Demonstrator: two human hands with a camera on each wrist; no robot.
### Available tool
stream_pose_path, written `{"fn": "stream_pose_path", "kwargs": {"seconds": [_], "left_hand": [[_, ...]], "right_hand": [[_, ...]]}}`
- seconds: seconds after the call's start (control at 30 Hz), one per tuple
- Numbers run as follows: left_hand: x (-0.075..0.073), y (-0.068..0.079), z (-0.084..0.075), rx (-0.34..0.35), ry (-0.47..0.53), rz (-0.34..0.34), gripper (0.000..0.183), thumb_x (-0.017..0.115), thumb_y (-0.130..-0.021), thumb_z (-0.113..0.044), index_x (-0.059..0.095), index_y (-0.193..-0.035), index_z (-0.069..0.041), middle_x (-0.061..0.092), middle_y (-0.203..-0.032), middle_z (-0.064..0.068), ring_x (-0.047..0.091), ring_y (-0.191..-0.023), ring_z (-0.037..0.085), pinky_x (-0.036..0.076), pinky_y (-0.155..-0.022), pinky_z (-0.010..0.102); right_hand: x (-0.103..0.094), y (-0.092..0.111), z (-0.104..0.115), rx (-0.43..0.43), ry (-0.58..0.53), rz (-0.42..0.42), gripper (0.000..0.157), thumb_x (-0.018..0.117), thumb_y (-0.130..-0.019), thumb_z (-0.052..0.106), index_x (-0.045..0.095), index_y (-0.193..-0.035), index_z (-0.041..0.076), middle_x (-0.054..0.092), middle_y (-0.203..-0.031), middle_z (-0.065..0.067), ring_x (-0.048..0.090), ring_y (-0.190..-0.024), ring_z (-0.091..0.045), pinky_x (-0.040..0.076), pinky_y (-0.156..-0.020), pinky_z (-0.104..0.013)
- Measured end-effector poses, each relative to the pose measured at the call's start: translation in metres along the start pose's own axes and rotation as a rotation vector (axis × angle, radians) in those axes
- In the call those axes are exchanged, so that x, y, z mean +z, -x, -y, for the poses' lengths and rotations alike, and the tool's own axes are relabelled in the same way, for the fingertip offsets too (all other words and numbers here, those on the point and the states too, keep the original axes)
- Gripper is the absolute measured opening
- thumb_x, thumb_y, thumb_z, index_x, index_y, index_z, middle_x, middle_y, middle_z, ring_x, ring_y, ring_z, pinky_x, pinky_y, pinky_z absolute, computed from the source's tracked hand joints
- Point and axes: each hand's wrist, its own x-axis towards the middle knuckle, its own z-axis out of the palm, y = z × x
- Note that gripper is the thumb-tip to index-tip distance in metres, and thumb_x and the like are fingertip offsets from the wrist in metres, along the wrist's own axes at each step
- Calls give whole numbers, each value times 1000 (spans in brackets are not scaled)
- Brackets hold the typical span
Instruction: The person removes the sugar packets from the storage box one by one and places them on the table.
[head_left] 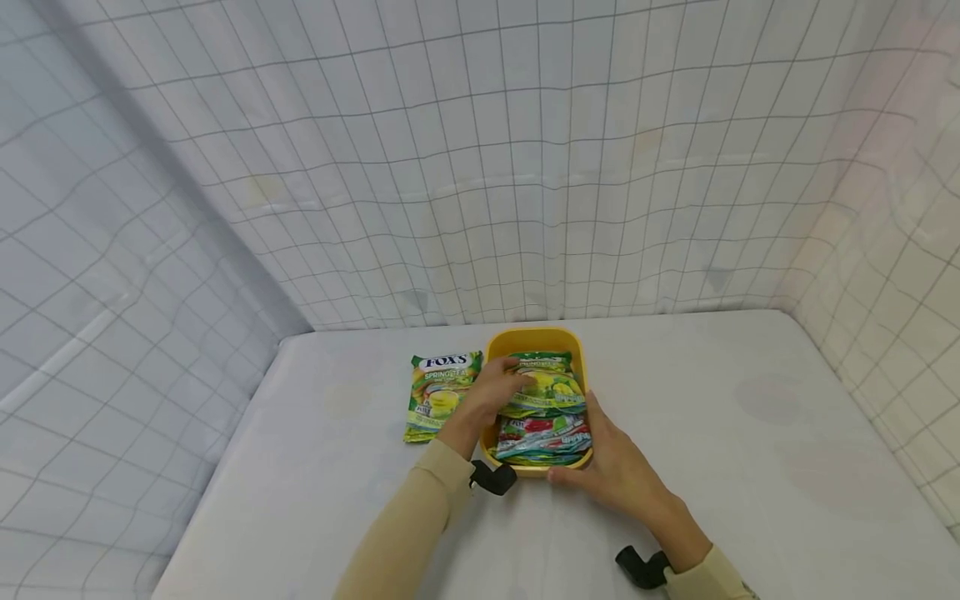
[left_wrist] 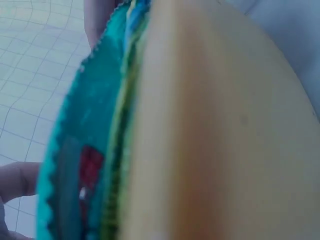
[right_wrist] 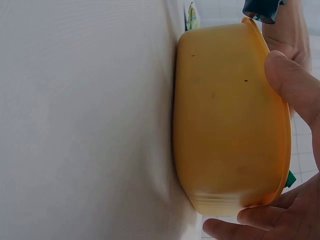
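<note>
Head view: right hand [head_left: 617, 465] grips the yellow tub [head_left: 531, 337], likely to steady it, while left hand [head_left: 491, 392] touches the green pouch [head_left: 555, 388] inside; can't tell if pinching.

On the green packet [head_left: 429, 408] just left of the left hand [head_left: 487, 393], we read the brand FOX'S above SPRING TEA. The green packet [head_left: 553, 390] by that hand's fingers shows us part of SPRING TEA; lettering on the red-and-teal packet [head_left: 542, 438], left of the right hand [head_left: 618, 467], is too small.
</note>
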Motion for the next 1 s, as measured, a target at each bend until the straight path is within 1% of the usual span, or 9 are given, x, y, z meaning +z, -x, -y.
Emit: {"fn": "stream_pose_path", "kwargs": {"seconds": [0.1,0.2,0.37,0.5,0.63,0.7,0.8,0.9,1.0], "left_hand": [[-2,-1,1,13,-14,-17,65,73,-95,-11,43,-152,-2,39,-155,22,47,-132,41,43,-106,56],[-1,0,2,16,-4,-60,64,74,-93,-8,46,-151,-6,42,-151,22,53,-122,38,48,-100,53],[1,3,6,26,28,-73,61,76,-92,-12,49,-146,-6,47,-145,22,58,-108,32,51,-94,49],[1,3,7,39,6,-71,58,76,-93,-14,50,-144,-4,45,-148,23,56,-112,33,49,-96,51],[4,5,10,38,2,-78,57,74,-94,-11,50,-144,-4,43,-150,24,53,-120,38,46,-99,54],[6,5,11,31,8,-73,57,74,-94,-9,49,-145,-5,42,-151,23,52,-121,38,47,-98,53],[7,6,9,25,23,-81,58,72,-93,-4,48,-146,-6,41,-152,23,53,-110,32,48,-87,46],[9,6,8,35,47,-104,60,71,-93,0,48,-147,-7,41,-152,23,50,-90,29,43,-75,42],[10,7,8,65,70,-117,61,70,-92,3,48,-148,-9,40,-154,21,49,-91,29,40,-72,41]], "right_hand": [[0,-4,2,-2,1,3,134,81,-75,66,5,-162,-1,28,-162,-24,41,-140,-41,40,-109,-56],[0,-7,4,0,-1,11,133,81,-75,66,5,-162,-1,28,-162,-25,41,-140,-42,40,-108,-57],[-1,-4,5,38,15,20,135,82,-73,67,6,-162,-1,29,-161,-25,41,-140,-43,41,-107,-58],[-1,-1,6,36,24,16,135,84,-73,64,6,-162,-2,30,-160,-27,42,-139,-44,41,-107,-57],[2,3,4,11,16,5,133,82,-75,65,8,-161,-2,30,-160,-28,43,-138,-44,42,-106,-57],[3,4,3,6,20,3,133,81,-75,67,8,-161,-3,31,-159,-28,44,-137,-44,43,-105,-57],[3,5,2,-5,24,1,133,78,-76,69,8,-161,-4,31,-159,-29,44,-137,-44,43,-105,-57],[2,4,2,-22,23,-2,132,78,-76,69,7,-161,-4,29,-160,-28,43,-137,-44,43,-106,-57],[0,3,2,-24,28,-7,132,79,-77,67,6,-161,-3,29,-160,-28,43,-138,-44,42,-106,-57]]}}
